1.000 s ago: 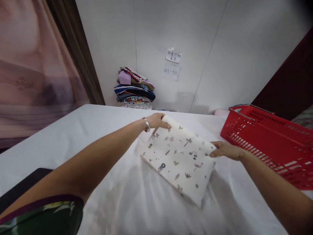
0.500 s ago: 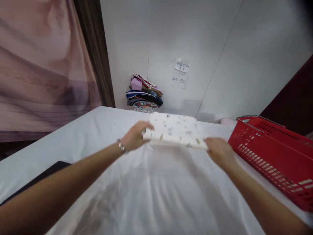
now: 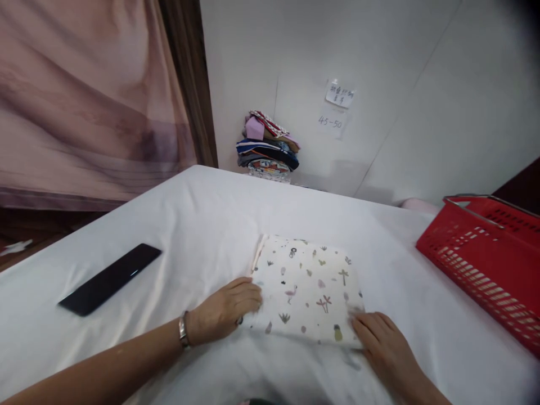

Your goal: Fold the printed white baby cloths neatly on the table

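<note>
A folded white cloth [image 3: 307, 287] printed with palm trees, pineapples and a flamingo lies flat on the white-covered table. My left hand [image 3: 230, 306], with a silver bracelet at the wrist, grips its near left edge, the fingers on top and the thumb out of sight. At the near right corner, my right hand [image 3: 379, 340] pinches the cloth's edge with fingers closed together. The layered folds show along the cloth's left side.
To the left on the white table cover [image 3: 198, 225] lies a flat black object [image 3: 112, 278]. A red plastic basket [image 3: 485, 253] stands at the right. Beyond the far edge rises a stack of folded clothes [image 3: 270, 146] by the wall with paper notes [image 3: 340, 95].
Both hands have brought the cloth nearer and down onto the table, where its printed top now faces up. My view has shifted, so the whole black object shows.
</note>
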The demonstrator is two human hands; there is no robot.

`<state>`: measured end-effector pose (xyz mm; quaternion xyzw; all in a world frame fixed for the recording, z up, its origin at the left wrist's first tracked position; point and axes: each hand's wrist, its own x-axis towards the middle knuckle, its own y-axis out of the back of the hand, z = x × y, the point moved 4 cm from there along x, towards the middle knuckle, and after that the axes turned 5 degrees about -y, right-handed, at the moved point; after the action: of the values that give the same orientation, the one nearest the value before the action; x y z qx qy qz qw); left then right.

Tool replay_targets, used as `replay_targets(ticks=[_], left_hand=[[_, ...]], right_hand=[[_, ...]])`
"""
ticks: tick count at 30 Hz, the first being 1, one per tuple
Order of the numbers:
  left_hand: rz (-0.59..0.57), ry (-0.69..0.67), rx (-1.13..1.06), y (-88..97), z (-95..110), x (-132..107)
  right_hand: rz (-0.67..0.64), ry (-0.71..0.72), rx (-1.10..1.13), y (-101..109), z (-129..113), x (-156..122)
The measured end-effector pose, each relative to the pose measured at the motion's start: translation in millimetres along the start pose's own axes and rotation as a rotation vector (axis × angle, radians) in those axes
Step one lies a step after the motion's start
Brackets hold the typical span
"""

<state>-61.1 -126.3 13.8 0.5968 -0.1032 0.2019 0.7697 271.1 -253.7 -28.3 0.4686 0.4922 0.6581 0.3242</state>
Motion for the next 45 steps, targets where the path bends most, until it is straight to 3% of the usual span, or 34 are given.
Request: replay_targets(ticks=[5, 8, 10, 13, 16, 18, 20, 23, 26, 29, 32, 35, 38, 45], left_hand=[[-0.051, 0.103, -0.132, 15.9, 9, -3], [0.001, 0.18, -0.117, 18.0, -1, 13], [0.067, 0.271, -0.047, 13.5, -9, 27], [0.031, 0.405, 0.041, -3.9, -14, 37], [-0.075, 0.494, 0.043, -23.3, -12, 28], [-0.079, 0.514, 0.018, -29.3, -11, 20], [-0.041, 0.504, -0.022, -28.6, -11, 17], [0.108, 0.515, -0.079, -16.3, -23, 24], [0.313, 0.691, -0.077, -2.6, -49, 33], [0.399, 0.915, -0.075, -4.3, -76, 35], [0.391, 0.994, -0.095, -14.9, -88, 35], [0.422, 0.981, -0.081, -20.0, -88, 34], [0.465, 0.937, -0.083, -19.4, -83, 33], [0.497, 0.882, -0.133, -20.9, -84, 32]], right_hand=[[-0.164, -0.024, 0.107, 29, 0, 2], [-0.079, -0.112, 0.233, 59, -6, 38], [-0.006, -0.208, 0.291, 65, -12, 66], [-0.078, -0.247, 0.269, 37, -24, 92], [-0.219, -0.199, 0.196, -7, -27, 90], [-0.245, -0.166, 0.17, -23, -23, 81], [-0.242, -0.136, 0.183, -24, -19, 77], [-0.172, -0.139, 0.271, -3, -15, 91], [0.033, -0.208, 0.419, 25, -18, 130], [0.123, -0.191, 0.567, 33, -35, 184], [0.103, -0.19, 0.614, 19, -52, 234], [-0.064, -0.204, 0.534, -9, -62, 264], [-0.158, -0.251, 0.499, -32, -64, 272], [-0.028, -0.483, 0.828, -50, -53, 265]])
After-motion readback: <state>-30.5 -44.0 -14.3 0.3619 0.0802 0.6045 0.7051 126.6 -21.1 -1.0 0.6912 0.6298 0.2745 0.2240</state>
